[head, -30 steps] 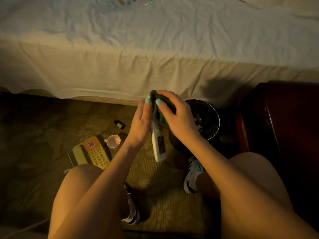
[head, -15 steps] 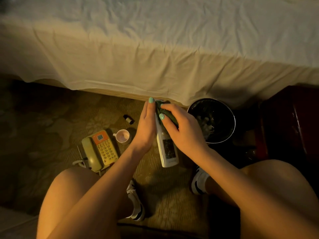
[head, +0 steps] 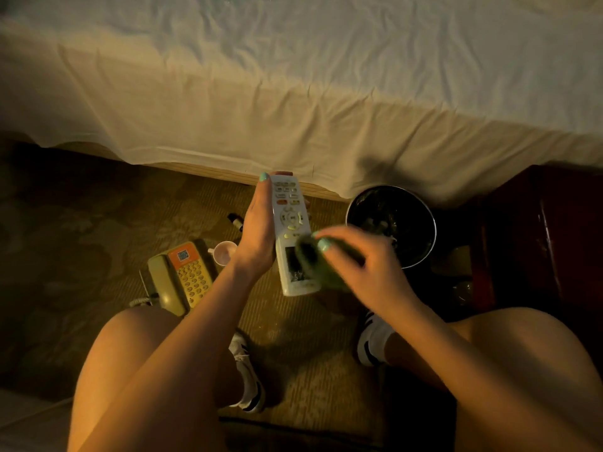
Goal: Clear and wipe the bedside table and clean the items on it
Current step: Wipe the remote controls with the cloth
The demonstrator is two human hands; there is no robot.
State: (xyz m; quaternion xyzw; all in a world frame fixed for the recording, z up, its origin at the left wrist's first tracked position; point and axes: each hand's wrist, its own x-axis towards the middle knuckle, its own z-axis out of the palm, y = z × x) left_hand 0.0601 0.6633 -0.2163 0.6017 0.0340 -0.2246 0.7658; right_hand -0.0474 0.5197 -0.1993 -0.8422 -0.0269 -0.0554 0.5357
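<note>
Mid-frame, the left hand [head: 257,230] grips the remote [head: 290,216] by its edge while the right hand [head: 368,269] pinches a green cloth [head: 311,261] against its lower screen: the item-cleaning step. Next, probably, rub up over the buttons, keeping the grip firm, then take the phone [head: 182,275] at lower left

Place: bedroom.
Bed [head: 326,44]: white sheet [head: 293,132] hangs over its edge to the floor.
Tabletop [head: 551,243]: dark wood, beside the bed.
Floor: patterned carpet [head: 81,230], corded phone [head: 182,278] on it.
</note>
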